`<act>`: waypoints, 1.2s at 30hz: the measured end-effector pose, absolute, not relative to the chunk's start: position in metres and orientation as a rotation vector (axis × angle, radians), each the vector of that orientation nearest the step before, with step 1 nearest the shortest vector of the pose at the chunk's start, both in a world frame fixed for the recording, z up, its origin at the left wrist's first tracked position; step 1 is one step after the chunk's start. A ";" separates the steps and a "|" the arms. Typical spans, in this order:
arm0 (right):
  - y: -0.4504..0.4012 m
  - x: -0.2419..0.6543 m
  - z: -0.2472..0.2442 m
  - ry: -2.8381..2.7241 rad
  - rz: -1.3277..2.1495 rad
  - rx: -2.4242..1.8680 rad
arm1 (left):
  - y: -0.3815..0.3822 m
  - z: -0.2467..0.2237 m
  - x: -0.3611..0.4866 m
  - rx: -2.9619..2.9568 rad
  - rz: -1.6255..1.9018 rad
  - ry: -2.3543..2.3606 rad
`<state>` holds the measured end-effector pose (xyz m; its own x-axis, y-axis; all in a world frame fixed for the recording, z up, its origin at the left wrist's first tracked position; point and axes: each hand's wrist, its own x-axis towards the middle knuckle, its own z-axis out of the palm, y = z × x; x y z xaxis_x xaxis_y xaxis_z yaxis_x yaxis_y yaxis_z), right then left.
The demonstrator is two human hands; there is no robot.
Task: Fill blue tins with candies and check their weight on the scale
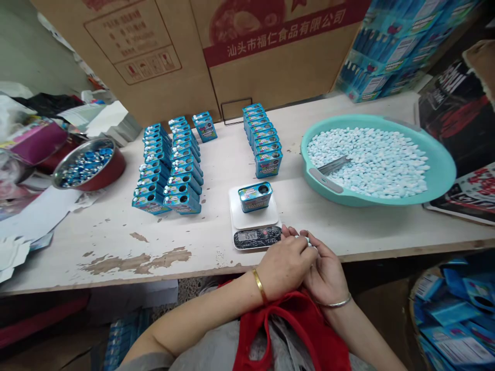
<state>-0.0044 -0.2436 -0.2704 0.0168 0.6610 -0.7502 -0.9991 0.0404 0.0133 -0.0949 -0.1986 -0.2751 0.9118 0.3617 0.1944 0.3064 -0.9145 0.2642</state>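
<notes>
Hands (288, 269) together, glossy oblong box (255, 200), flat scale (253, 221), pebbly sweets (386, 159)

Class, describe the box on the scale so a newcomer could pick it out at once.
Find the big teal tub on the table. Left of it is a white scale, and on its plate stands one blue box with a dark opening in its top. It alone is on the scale; the boxes in rows nearby stand straight on the table.
</notes>
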 end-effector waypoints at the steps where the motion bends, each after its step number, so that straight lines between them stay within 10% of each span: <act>1: -0.243 -0.004 -0.269 0.687 1.426 -0.637 | -0.198 -0.275 -0.095 2.838 0.356 0.490; 10: -0.226 0.000 -0.263 0.629 1.315 -0.679 | -0.126 -0.233 -0.134 2.652 0.827 0.794; 17: -0.216 0.006 -0.266 0.642 1.290 -0.658 | -0.064 -0.217 -0.138 2.815 0.279 0.923; 36: -0.180 0.044 -0.310 0.513 1.284 -0.637 | 0.006 -0.262 -0.054 3.051 0.325 0.796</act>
